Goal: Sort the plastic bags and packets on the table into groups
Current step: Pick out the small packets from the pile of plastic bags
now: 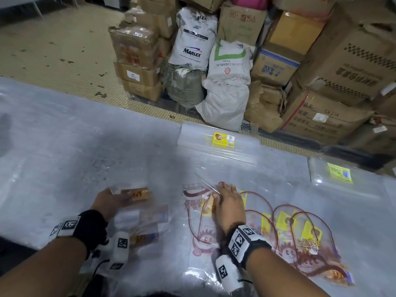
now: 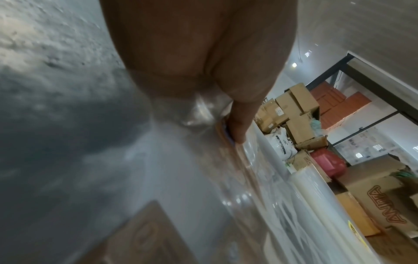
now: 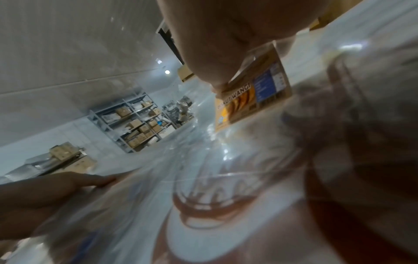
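Left hand [image 1: 107,202]: grasps a clear packet [image 1: 134,192] with an orange label, thumb on top, just above the table [image 1: 64,146].
Right hand [image 1: 228,203]: released, fingers straight, pressing flat on the printed bags [image 1: 289,228].
Printed bags: clear, brown-printed, spread overlapping to the right; yellow labels show inside.
Small packets [image 1: 147,219]: a few clear ones with orange labels lie beside the left wrist.
Far stack [image 1: 218,139]: clear bags with a yellow label at the table's far edge.
Right stack [image 1: 334,174]: clear bags, yellow-green label.
Floor beyond: boxes [image 1: 342,61] and white sacks [image 1: 192,37], contents hidden.
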The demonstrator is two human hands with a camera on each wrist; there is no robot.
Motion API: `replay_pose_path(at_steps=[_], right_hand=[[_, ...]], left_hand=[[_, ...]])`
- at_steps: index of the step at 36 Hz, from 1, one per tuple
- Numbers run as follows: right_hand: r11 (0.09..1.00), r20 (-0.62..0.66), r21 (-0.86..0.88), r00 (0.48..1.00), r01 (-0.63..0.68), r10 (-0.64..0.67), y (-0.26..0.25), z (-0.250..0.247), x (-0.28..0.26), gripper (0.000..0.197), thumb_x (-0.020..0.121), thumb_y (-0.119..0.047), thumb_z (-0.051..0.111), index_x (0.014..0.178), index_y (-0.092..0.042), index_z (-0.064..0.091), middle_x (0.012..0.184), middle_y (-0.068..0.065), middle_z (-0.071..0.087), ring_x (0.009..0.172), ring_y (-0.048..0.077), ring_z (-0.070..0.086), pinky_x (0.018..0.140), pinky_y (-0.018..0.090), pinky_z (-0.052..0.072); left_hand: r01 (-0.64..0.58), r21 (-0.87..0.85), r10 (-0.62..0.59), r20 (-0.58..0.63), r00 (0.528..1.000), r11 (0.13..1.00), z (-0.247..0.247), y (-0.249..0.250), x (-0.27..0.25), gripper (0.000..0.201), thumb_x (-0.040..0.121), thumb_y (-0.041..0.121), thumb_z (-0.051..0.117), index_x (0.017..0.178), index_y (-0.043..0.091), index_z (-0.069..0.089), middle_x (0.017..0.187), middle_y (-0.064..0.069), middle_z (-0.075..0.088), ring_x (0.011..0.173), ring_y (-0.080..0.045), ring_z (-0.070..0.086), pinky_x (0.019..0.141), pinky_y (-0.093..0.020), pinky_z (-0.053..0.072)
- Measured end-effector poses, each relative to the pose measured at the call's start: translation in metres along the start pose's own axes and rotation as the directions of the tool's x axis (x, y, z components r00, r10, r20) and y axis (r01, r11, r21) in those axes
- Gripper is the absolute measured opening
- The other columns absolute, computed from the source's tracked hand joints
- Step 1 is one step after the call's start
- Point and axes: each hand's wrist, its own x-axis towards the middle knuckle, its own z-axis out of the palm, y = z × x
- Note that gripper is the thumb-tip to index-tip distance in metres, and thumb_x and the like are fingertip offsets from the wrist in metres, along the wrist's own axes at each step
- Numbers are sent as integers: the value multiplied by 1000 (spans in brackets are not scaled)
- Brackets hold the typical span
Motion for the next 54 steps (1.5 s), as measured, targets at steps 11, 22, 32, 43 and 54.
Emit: replay_pose_path(at_steps=[11,22,32,43,54], right_hand=[[887,-38,264,923,378,-382,-41,-17,-22,49,99,-45,33,139,-25,53,154,-9,32,146,8,17,118,20,11],[847,-14,359,910,392,-415,-71,-45,-31,89,85,-81,11,140,-24,52,156,-4,33,149,8,14,119,21,14],[890,412,60,801,452,-435,-74,7,-40,55,104,-32,31,156,-19,19,163,11,15,151,29,6,121,35,3],[934,435,54,833,354,-341,-82,35,-25,69,102,-41,38,156,-12,7,164,12,0,151,30,-4,123,41,3],[756,238,612,966,-234,106,-55,16,-1,52,87,-28,72,127,-10,44,108,-2,62,93,-13,60,84,18,48]], left_hand=[[-19,18,18,82,996,1000,9,2,11,10,85,1,72,91,8,67,83,-9,69,76,-25,64,79,-36,50],[-55,91,42,132,990,994,15,-1,15,24,80,11,80,100,2,70,99,-19,72,92,-34,68,89,-44,54],[-50,58,34,249,968,997,38,-3,-2,7,86,1,69,85,7,71,90,-14,74,83,-29,72,80,-38,58],[-29,-13,31,351,936,1000,47,-5,-17,25,78,20,81,95,3,75,96,-20,74,93,-38,70,94,-51,52],[-41,-38,53,382,923,998,38,9,-5,26,72,8,81,96,0,76,106,-26,71,98,-38,70,93,-47,52]])
